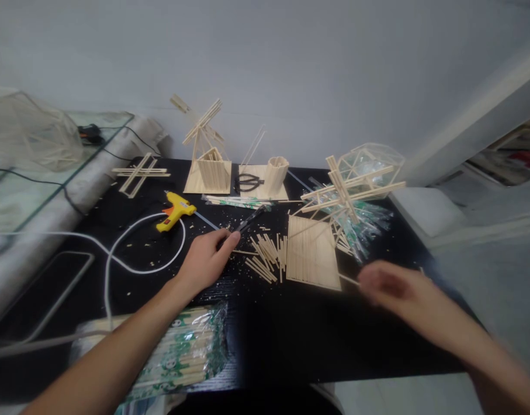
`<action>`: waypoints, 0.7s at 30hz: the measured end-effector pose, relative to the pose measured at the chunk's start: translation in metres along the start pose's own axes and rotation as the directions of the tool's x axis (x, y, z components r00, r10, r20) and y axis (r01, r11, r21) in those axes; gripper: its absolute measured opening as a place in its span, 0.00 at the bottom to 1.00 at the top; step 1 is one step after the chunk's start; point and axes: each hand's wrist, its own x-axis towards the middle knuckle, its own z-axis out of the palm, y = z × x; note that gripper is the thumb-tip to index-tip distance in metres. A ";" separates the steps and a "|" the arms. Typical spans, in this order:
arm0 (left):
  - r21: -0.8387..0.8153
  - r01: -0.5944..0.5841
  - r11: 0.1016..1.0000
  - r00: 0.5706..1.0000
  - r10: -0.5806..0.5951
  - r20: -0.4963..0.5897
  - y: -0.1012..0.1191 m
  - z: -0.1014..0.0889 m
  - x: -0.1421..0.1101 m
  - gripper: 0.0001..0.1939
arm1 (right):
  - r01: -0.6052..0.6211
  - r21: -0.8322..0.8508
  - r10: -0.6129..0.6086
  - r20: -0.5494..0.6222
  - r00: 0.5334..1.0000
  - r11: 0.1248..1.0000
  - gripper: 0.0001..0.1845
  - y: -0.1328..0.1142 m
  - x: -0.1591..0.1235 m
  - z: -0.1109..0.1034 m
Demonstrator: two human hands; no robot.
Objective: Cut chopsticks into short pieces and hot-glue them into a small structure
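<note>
My left hand (pixel 209 256) is closed around a slim black tool (pixel 252 218) that points away to the upper right; its exact kind is unclear. Beside it lie short cut wooden sticks (pixel 269 253). At the right, my blurred right hand (pixel 398 288) is closed, with a thin wooden stick (pixel 349 279) between its fingertips. The stick's other end meets the near right edge of a square wooden board (pixel 314 253) partly covered by rows of sticks. Behind the board stands a windmill-like frame of crossed sticks (pixel 346 190).
A yellow glue gun (pixel 177 210) with a looping white cord lies left. At the back stand a stick windmill model (pixel 214 173), black scissors (pixel 248 183) and a round stick cup (pixel 277 174). Plastic-wrapped sticks (pixel 182 351) lie at the front. Clear wrappers (pixel 372 222) lie right.
</note>
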 end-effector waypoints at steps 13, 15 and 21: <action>-0.037 -0.055 0.998 0.997 0.053 -0.053 -0.001 0.001 -0.002 0.26 | 0.260 0.467 -0.298 0.008 0.955 0.845 0.10 -0.073 0.066 0.070; -0.034 -0.067 0.997 0.995 0.064 -0.079 -0.003 0.001 -0.002 0.26 | 0.283 0.464 -0.329 0.020 0.944 0.839 0.10 -0.085 0.082 0.087; 0.001 -0.087 0.996 0.986 0.086 -0.146 -0.007 0.001 -0.002 0.26 | 0.335 0.450 -0.354 -0.043 0.934 0.828 0.08 -0.094 0.099 0.113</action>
